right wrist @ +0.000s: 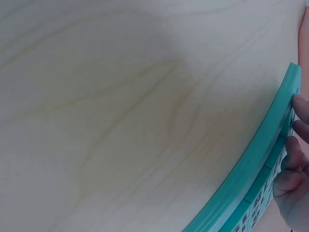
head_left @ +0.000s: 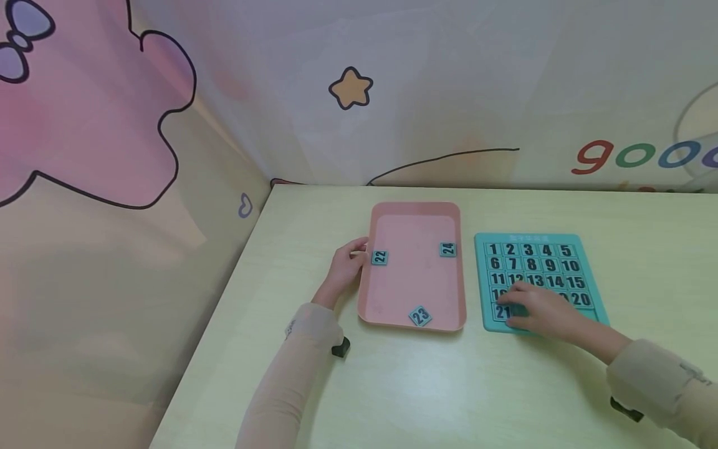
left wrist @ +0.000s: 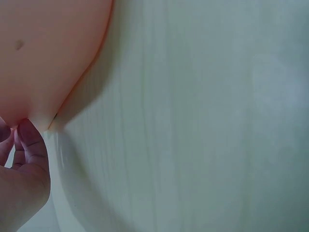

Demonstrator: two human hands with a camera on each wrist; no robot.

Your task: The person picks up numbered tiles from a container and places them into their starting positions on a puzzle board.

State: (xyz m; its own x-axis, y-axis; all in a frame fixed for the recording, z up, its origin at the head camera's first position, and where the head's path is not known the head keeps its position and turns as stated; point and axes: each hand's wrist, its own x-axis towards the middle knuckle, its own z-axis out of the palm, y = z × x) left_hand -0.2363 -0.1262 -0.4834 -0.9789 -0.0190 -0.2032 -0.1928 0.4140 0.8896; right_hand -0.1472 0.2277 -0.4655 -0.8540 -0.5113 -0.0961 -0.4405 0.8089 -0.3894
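Note:
A pink tray (head_left: 412,280) lies on the table with three number tiles in it: tile 22 (head_left: 379,257) by the left wall, tile 24 (head_left: 447,249) by the right wall and tile 23 (head_left: 420,316) near the front. My left hand (head_left: 346,267) grips the tray's left rim; its curled fingers (left wrist: 33,142) meet the rim in the left wrist view. To the right lies a teal number board (head_left: 586,274) with rows of number tiles. At its bottom-left slot my right hand (head_left: 541,310) pinches tile 21 (head_left: 502,312), thumb and finger at its edges. This hand covers part of the lower rows.
The pale wooden table (head_left: 404,386) extends in front of the tray and board. A printed wall covering (head_left: 449,93) stands along the back and left edges. Dark wrist devices sit at both cuffs, such as the left one (head_left: 340,347).

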